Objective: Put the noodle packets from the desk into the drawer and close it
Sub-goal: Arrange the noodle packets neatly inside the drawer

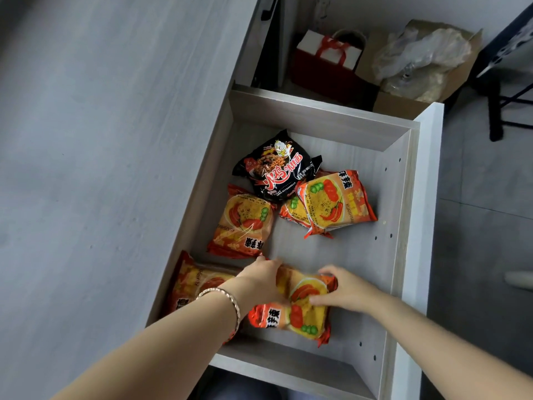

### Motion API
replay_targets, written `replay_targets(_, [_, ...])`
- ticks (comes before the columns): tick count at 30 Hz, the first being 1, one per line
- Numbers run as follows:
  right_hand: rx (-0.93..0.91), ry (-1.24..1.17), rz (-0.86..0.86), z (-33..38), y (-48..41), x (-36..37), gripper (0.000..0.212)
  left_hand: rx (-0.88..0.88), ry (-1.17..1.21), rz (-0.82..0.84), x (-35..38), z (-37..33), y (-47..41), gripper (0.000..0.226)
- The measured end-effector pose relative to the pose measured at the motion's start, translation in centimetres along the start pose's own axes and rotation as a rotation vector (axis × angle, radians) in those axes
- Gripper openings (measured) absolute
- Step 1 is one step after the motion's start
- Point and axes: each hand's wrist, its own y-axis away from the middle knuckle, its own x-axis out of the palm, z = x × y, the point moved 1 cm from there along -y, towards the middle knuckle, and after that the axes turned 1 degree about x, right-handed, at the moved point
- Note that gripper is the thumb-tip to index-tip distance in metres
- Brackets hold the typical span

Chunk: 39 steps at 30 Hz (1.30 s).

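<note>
The open drawer (pixel 323 119) sticks out from under the grey desk (pixel 101 140). Inside lie a black noodle packet (pixel 277 168) and several orange noodle packets: one at the left (pixel 245 223), two overlapping at the right (pixel 336 202), one in the near left corner (pixel 196 280). Both hands rest on another orange packet (pixel 302 310) at the drawer's near end. My left hand (pixel 259 280), with a bracelet on the wrist, grips its left edge. My right hand (pixel 343 290) holds its right edge, fingers curled over it.
The drawer's white front panel (pixel 427 197) is at the right. Beyond the drawer, on the floor, stand a red and white gift bag (pixel 328 56) and a cardboard box with plastic wrap (pixel 424 59). A dark chair leg (pixel 496 111) stands at the far right.
</note>
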Motion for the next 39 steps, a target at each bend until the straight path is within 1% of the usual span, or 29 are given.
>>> replay_targets(2, [-0.023, 0.074, 0.033, 0.2, 0.1, 1.5, 0.053, -0.028, -0.132, 0.048, 0.6, 0.5, 0.6, 0.088])
replay_targets(4, [-0.035, 0.076, 0.061, 0.5, -0.1, 2.8, 0.049, -0.001, -0.371, 0.045, 1.0, 0.7, 1.5, 0.082])
replay_targets(6, [-0.047, 0.077, 0.067, 0.8, -0.1, 3.4, 0.049, 0.119, -0.668, -0.045, 1.3, 0.9, 2.1, 0.080])
replay_targets(7, [-0.051, 0.093, 0.056, 0.8, -0.2, 3.5, 0.048, 0.195, -0.762, -0.091, 1.3, 1.0, 2.1, 0.080])
replay_targets(8, [-0.061, 0.103, 0.041, 0.9, -0.2, 3.5, 0.043, 0.251, -0.797, -0.114, 1.3, 1.3, 2.1, 0.081])
replay_targets(9, [-0.054, 0.102, 0.032, 1.1, -0.2, 3.4, 0.031, 0.273, -0.782, -0.107, 1.3, 1.6, 2.0, 0.080])
replay_targets(10, [-0.058, 0.099, 0.023, 1.3, -0.2, 3.4, 0.023, 0.258, -0.721, -0.075, 1.1, 2.0, 1.9, 0.080])
replay_targets(12, [-0.061, 0.088, 0.019, 1.8, -0.3, 3.3, 0.027, 0.204, -0.566, -0.021, 0.6, 2.7, 1.9, 0.073])
replay_targets(14, [-0.067, 0.087, 0.035, 2.3, -0.4, 3.2, 0.020, 0.183, -0.463, -0.043, 0.4, 3.0, 2.0, 0.066])
replay_targets(16, [-0.053, 0.100, 0.044, 2.7, -0.4, 3.0, 0.051, 0.156, -0.427, -0.051, 0.4, 3.0, 2.3, 0.065])
replay_targets(17, [-0.043, 0.108, 0.055, 2.8, -0.4, 2.8, 0.059, 0.141, -0.414, -0.044, 0.4, 2.8, 2.4, 0.067])
replay_targets(19, [-0.030, 0.117, 0.090, 3.1, -0.4, 2.2, 0.061, 0.122, -0.299, -0.064, 0.0, 2.7, 2.6, 0.065])
replay_targets(20, [-0.020, 0.135, 0.107, 3.3, -0.5, 1.8, 0.061, 0.133, -0.192, -0.136, -0.4, 2.7, 2.6, 0.060])
replay_targets(21, [-0.006, 0.142, 0.105, 3.6, -0.5, 1.2, 0.059, 0.161, -0.086, -0.269, -1.0, 2.8, 2.6, 0.050])
replay_targets(22, [-0.006, 0.132, 0.069, 4.3, -0.7, 0.7, 0.056, 0.173, -0.011, -0.442, -1.9, 3.2, 2.5, 0.042])
replay_targets(23, [-0.005, 0.075, -0.001, 4.9, -1.0, 0.1, 0.051, 0.159, 0.039, -0.602, -2.7, 3.4, 2.4, 0.039])
replay_targets(24, [-0.019, -0.009, -0.085, 5.6, -1.3, -0.5, 0.045, 0.118, 0.084, -0.709, -3.5, 3.7, 2.2, 0.042])
replay_targets(25, [-0.036, -0.096, -0.165, 6.2, -1.7, -1.0, 0.040, 0.058, 0.134, -0.740, -4.2, 4.0, 1.8, 0.053])
replay_targets(26, [-0.052, -0.164, -0.227, 6.9, -2.0, -1.4, 0.037, -0.004, 0.201, -0.705, -4.8, 4.1, 1.3, 0.068])
replay_targets(28, [-0.088, -0.255, -0.274, 8.2, -2.6, -1.9, 0.026, -0.083, 0.353, -0.575, -5.6, 3.8, 0.0, 0.094])
replay_targets(29, [-0.104, -0.291, -0.277, 8.6, -2.9, -2.0, 0.019, -0.113, 0.401, -0.536, -5.7, 3.5, -0.8, 0.102])
replay_targets(30, [-0.121, -0.317, -0.283, 9.1, -3.1, -2.0, 0.015, -0.149, 0.417, -0.524, -5.7, 3.2, -1.5, 0.108])
replay_targets(32, [-0.140, -0.344, -0.294, 9.8, -3.4, -2.1, 0.021, -0.229, 0.360, -0.554, -5.3, 2.9, -2.6, 0.113])
replay_targets(35, [-0.153, -0.358, -0.318, 10.2, -3.5, -2.4, 0.020, -0.271, 0.166, -0.593, -4.5, 2.7, -3.0, 0.109])
replay_targets(37, [-0.163, -0.300, -0.343, 10.1, -3.1, -2.7, 0.016, -0.211, -0.101, -0.530, -4.3, 3.0, -2.8, 0.106])
replay_targets(39, [-0.179, -0.161, -0.363, 10.0, -2.7, -3.0, 0.023, -0.160, -0.355, -0.413, -4.4, 3.7, -2.3, 0.102])
